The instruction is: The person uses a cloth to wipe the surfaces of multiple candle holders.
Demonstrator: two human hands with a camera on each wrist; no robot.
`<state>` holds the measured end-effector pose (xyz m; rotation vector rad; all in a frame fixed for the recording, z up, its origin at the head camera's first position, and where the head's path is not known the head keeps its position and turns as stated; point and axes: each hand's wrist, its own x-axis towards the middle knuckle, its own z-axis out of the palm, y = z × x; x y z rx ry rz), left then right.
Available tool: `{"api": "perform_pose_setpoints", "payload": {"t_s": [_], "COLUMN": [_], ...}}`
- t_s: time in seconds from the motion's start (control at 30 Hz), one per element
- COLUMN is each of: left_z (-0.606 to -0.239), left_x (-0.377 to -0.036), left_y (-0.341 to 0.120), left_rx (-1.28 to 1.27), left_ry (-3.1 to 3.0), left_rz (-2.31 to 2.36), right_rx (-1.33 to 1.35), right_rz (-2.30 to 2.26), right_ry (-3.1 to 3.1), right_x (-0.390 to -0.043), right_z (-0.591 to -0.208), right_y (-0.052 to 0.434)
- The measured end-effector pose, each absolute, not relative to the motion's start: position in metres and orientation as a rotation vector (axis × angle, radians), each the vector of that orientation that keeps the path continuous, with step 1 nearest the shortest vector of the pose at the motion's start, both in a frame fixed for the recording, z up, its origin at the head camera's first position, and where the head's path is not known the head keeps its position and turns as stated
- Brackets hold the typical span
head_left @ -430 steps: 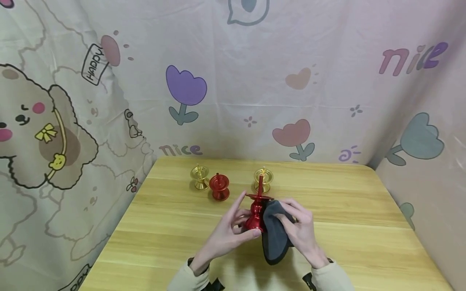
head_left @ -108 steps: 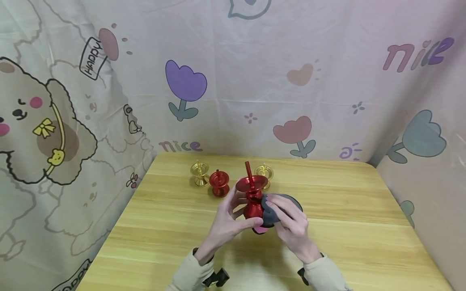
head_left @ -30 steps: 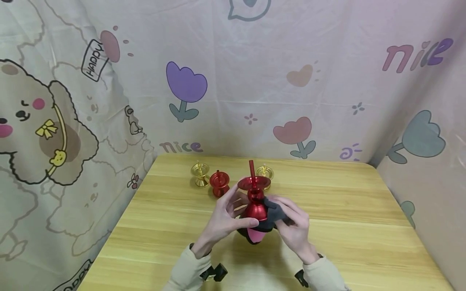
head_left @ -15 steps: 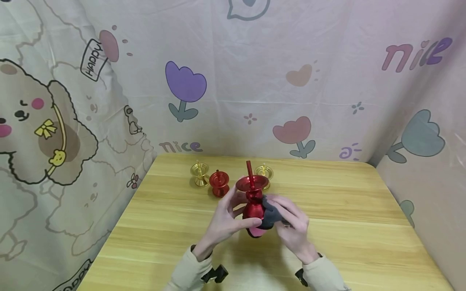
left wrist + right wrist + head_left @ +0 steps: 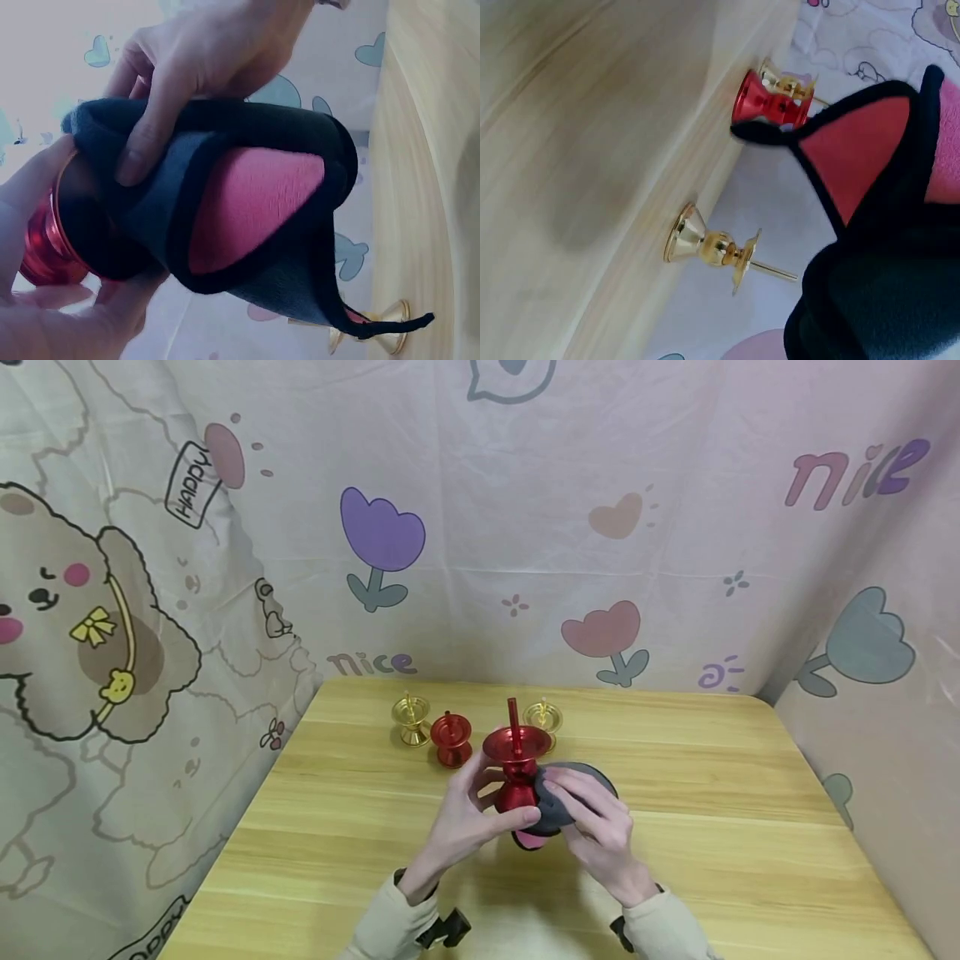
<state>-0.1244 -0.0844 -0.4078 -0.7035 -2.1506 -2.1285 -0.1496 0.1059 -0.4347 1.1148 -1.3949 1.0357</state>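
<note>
A tall red metal candle holder (image 5: 517, 768) with a spike on top is held upright above the table by my left hand (image 5: 468, 817), whose thumb and fingers curl round its bell-shaped base (image 5: 46, 247). My right hand (image 5: 596, 827) presses a dark grey cloth (image 5: 558, 800) with a pink inner side (image 5: 247, 202) against the holder's right flank, thumb (image 5: 146, 135) and fingers wrapped over the cloth. In the right wrist view the cloth (image 5: 885, 247) fills the lower right.
On the wooden table (image 5: 712, 793) behind my hands stand a small gold candle holder (image 5: 411, 720), a short red one (image 5: 450, 739) beside it, and another gold one (image 5: 543, 718). A printed fabric backdrop (image 5: 525, 527) closes in the back and both sides.
Over the last second the cloth has slid up along the holder's right side, and the holder has tilted slightly. Both hands keep their hold in the same spot.
</note>
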Motion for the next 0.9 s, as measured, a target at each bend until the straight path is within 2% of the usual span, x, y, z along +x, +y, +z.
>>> {"api": "perform_pose_setpoints", "payload": {"t_s": [0.53, 0.7, 0.9], "left_z": [-0.409, -0.406, -0.406], "left_x": [-0.127, -0.123, -0.122], "left_y": [-0.091, -0.087, -0.084], "left_rx": [-0.813, -0.750, -0.720], "left_ry": [-2.017, -2.144, -2.148], "left_rz": [-2.283, -2.187, -2.139], "right_rx": [1.071, 1.003, 1.067], "right_rz": [1.537, 1.432, 1.362], "right_ry": [-1.399, -1.396, -1.357], "right_x": [-0.147, -0.148, -0.149], "right_z": [-0.448, -0.448, -0.447], "right_y": [0.109, 0.109, 0.107]}}
